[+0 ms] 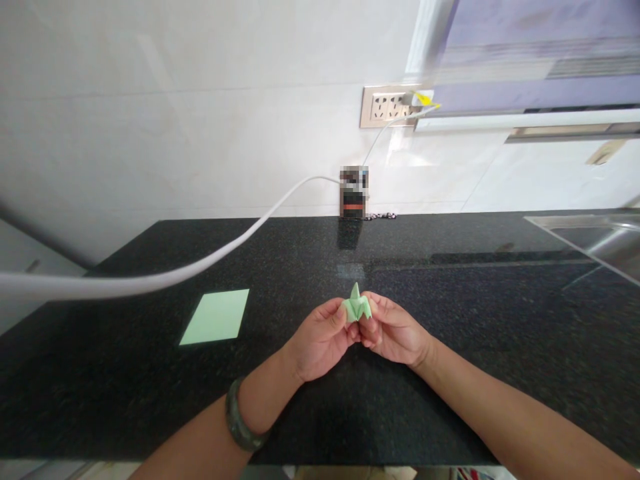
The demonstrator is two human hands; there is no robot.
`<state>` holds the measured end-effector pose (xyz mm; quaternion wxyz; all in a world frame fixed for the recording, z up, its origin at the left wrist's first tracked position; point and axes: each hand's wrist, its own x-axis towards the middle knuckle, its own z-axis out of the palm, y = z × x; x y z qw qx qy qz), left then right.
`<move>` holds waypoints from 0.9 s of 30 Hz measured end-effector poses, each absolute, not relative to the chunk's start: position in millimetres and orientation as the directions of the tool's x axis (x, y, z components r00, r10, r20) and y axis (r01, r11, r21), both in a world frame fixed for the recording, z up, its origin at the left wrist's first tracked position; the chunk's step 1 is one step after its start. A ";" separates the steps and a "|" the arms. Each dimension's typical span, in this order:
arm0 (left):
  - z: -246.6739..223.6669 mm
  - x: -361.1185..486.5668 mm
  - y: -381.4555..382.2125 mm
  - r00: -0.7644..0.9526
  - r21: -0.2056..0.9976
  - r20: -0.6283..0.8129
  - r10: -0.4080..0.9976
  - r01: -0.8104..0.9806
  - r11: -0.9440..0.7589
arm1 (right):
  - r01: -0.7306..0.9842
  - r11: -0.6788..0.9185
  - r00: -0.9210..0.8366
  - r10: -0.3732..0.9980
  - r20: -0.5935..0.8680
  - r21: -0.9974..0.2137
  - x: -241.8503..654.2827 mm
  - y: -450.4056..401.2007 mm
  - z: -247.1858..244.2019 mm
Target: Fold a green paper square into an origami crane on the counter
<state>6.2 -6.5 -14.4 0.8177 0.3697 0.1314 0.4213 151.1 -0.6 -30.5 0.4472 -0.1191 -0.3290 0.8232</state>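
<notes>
A small piece of folded light green paper (pixel 357 305) is held between both hands above the dark countertop, one pointed flap standing up from its middle. My left hand (pixel 323 337) pinches its left side between thumb and fingers. On the right side, my right hand (pixel 395 330) grips it with curled fingers. Parts of the paper's lower edge are hidden behind the fingers. Flat on the counter to the left of my hands lies a green square sheet of paper (pixel 216 317), touched by neither hand.
The black speckled countertop (pixel 450 400) meets a white tiled wall. A blurred-out device (pixel 354 193) leans there, joined to a white cable (pixel 200 263) crossing the left side. A wall socket (pixel 380 107) holds a plug. A metal sink (pixel 620 243) is at far right.
</notes>
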 end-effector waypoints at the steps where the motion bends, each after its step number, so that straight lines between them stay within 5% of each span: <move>1: -14.2 6.1 -5.9 0.598 0.702 0.091 0.796 -0.605 0.374 | -0.661 -0.377 -0.566 0.818 0.101 -0.649 150.4 0.2 -29.5; 16: -12.1 -3.0 12.7 0.317 0.631 -0.057 0.947 -0.724 0.280 | -0.698 -0.323 -0.456 0.888 0.049 -0.640 157.1 8.2 -24.2; 23: -15.9 -6.5 12.6 0.269 0.864 0.037 0.962 -0.492 0.104 | -0.571 -0.250 -0.424 0.905 0.020 -0.782 152.9 7.8 -26.6; 27: -17.3 -8.4 15.6 0.207 0.897 0.007 0.978 -0.433 0.086 | -0.553 -0.273 -0.386 0.921 -0.049 -0.787 158.4 13.9 -28.9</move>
